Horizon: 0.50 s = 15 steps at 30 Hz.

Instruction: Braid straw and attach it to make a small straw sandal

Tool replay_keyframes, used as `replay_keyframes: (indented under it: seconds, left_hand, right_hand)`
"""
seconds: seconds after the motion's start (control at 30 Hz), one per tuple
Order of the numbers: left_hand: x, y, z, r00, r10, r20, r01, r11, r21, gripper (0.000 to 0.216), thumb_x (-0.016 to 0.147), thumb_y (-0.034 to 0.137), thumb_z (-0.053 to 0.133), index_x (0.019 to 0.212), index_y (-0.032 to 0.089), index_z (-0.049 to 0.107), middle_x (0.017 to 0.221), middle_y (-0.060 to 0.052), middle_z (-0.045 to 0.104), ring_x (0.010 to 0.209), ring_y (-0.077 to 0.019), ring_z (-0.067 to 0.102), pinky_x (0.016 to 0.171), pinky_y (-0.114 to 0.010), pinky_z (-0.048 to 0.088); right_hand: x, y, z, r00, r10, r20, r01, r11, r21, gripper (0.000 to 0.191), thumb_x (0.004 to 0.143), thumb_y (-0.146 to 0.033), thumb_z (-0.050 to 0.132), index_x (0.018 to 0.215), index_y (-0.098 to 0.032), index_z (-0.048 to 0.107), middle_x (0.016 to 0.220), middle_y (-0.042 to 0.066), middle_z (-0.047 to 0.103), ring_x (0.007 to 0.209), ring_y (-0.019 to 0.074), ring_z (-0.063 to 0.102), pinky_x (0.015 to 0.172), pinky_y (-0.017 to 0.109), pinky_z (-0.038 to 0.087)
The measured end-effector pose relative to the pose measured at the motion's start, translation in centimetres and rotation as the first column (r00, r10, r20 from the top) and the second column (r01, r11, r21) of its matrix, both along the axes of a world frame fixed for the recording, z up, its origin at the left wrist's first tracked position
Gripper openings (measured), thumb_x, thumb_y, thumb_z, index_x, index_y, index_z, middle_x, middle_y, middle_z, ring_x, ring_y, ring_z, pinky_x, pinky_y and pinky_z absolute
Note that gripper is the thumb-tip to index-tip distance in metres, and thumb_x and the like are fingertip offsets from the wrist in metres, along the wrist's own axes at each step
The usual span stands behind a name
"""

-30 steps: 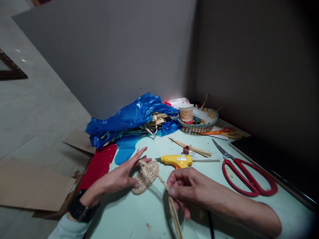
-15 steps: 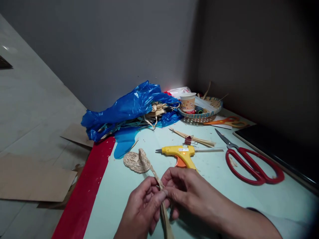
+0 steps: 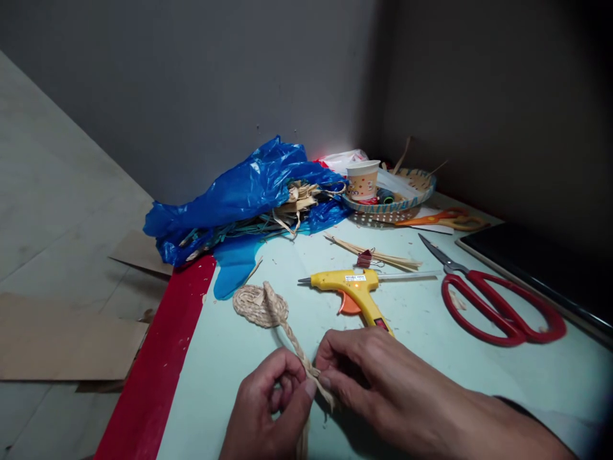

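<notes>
A braided straw cord (image 3: 293, 342) runs from a small coiled straw disc (image 3: 256, 306) lying on the pale green table (image 3: 431, 358) down to my hands. My left hand (image 3: 271, 409) and my right hand (image 3: 371, 383) meet at the cord's near end, both pinching the braid between thumb and fingers. Loose straw strands hang below the pinch at the bottom edge. A yellow glue gun (image 3: 357, 287) lies just beyond my right hand.
Large red scissors (image 3: 498, 306) lie at the right, orange scissors (image 3: 445, 220) farther back. A blue plastic bag (image 3: 239, 198) with straw strips, a woven tray (image 3: 397, 198) holding a paper cup (image 3: 363, 179), and a clipped straw bundle (image 3: 378, 259) sit behind. Red table edge (image 3: 153, 377) at left.
My left hand let go of the coiled disc, which now lies flat on the table, and joined my right hand on the braid. The view has dropped slightly.
</notes>
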State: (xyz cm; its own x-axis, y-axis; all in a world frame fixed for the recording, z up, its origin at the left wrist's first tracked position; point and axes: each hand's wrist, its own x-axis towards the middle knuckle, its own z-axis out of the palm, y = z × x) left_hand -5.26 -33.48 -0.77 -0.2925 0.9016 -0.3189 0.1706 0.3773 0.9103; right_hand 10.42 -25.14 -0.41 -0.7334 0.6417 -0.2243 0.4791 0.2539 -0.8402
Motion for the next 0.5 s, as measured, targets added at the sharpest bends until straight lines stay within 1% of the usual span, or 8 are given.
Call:
replay_keyframes:
  seconds: [0.07,0.1,0.17,0.23,0.33,0.4,0.47,0.5]
  left_hand:
    - [0.19,-0.10,-0.17,0.997,0.015,0.069,-0.016,1.000,0.008,0.027,0.072,0.036,0.073,0.063,0.020,0.054,0.056,0.005,0.050,0.052,-0.0114,0.048,0.051,-0.021,0.036]
    - [0.27,-0.16,-0.31,0.987,0.022,0.157,-0.023,1.000,0.002,0.027,0.073,0.037,0.073,0.064,0.020,0.054,0.056,0.005,0.052,0.050,-0.0110,0.049,0.050,-0.021,0.036]
    - [0.41,-0.29,-0.64,0.927,0.048,0.373,-0.042,0.999,-0.024,0.033,0.073,0.041,0.076,0.066,0.020,0.052,0.054,0.007,0.050,0.046,-0.0072,0.043,0.047,-0.018,0.032]
    - [0.47,-0.40,-0.85,0.864,0.075,0.498,-0.067,0.997,-0.034,0.039,0.068,0.045,0.082,0.065,0.019,0.052,0.052,0.008,0.047,0.044,-0.0039,0.033,0.043,-0.015,0.023]
    - [0.47,-0.47,-0.79,0.841,0.108,0.530,-0.078,0.994,-0.079,0.044,0.064,0.050,0.084,0.067,0.019,0.053,0.051,0.009,0.049,0.041,-0.0010,0.027,0.041,-0.014,0.014]
    - [0.49,-0.45,-0.65,0.848,0.129,0.514,-0.075,0.989,-0.126,0.046,0.063,0.054,0.083,0.068,0.020,0.053,0.045,0.012,0.042,0.038,-0.0003,0.020,0.039,-0.013,0.010]
    - [0.62,-0.36,-0.59,0.882,0.144,0.449,-0.085,0.985,-0.149,0.046,0.063,0.055,0.082,0.067,0.020,0.053,0.041,0.014,0.036,0.037,-0.0003,0.015,0.037,-0.013,0.007]
    - [0.73,-0.30,-0.62,0.906,0.156,0.393,-0.107,0.984,-0.143,0.044,0.063,0.054,0.082,0.065,0.020,0.053,0.040,0.013,0.037,0.036,-0.0002,0.015,0.036,-0.013,0.006]
  right_hand:
    - [-0.03,-0.05,0.10,1.000,0.019,-0.007,-0.019,1.000,-0.021,0.012,0.091,-0.023,0.053,0.082,-0.023,0.061,0.078,0.000,0.065,0.071,0.0165,0.057,0.060,0.026,0.040]
    - [-0.09,-0.08,0.21,1.000,0.023,-0.005,-0.023,0.999,-0.032,0.013,0.091,-0.022,0.052,0.081,-0.022,0.060,0.076,0.000,0.065,0.068,0.0157,0.056,0.058,0.026,0.038]
    - [-0.27,-0.18,0.50,1.000,0.020,-0.001,-0.020,0.999,-0.041,0.013,0.090,-0.021,0.052,0.080,-0.021,0.058,0.074,0.000,0.064,0.067,0.0155,0.055,0.057,0.025,0.037]
    - [-0.44,-0.36,0.69,1.000,0.013,-0.005,-0.013,0.999,-0.040,0.012,0.090,-0.022,0.052,0.080,-0.021,0.058,0.078,0.001,0.065,0.069,0.0164,0.055,0.058,0.026,0.038]
    - [-0.47,-0.65,0.55,1.000,0.014,0.003,-0.014,0.999,-0.034,0.012,0.090,-0.023,0.052,0.080,-0.021,0.058,0.079,0.002,0.066,0.069,0.0173,0.056,0.058,0.027,0.038]
    - [-0.31,-0.70,0.23,1.000,0.014,0.012,-0.015,1.000,0.002,0.013,0.090,-0.024,0.051,0.079,-0.022,0.058,0.078,0.002,0.066,0.067,0.0174,0.055,0.056,0.027,0.038]
    - [-0.06,-0.59,-0.08,1.000,0.006,0.021,-0.008,0.998,0.061,0.015,0.091,-0.026,0.051,0.079,-0.023,0.059,0.077,0.002,0.065,0.067,0.0180,0.056,0.057,0.028,0.038]
    - [0.08,-0.51,-0.17,1.000,-0.007,0.027,0.004,0.996,0.095,0.015,0.091,-0.027,0.051,0.079,-0.023,0.059,0.076,0.001,0.065,0.067,0.0184,0.057,0.057,0.029,0.039]
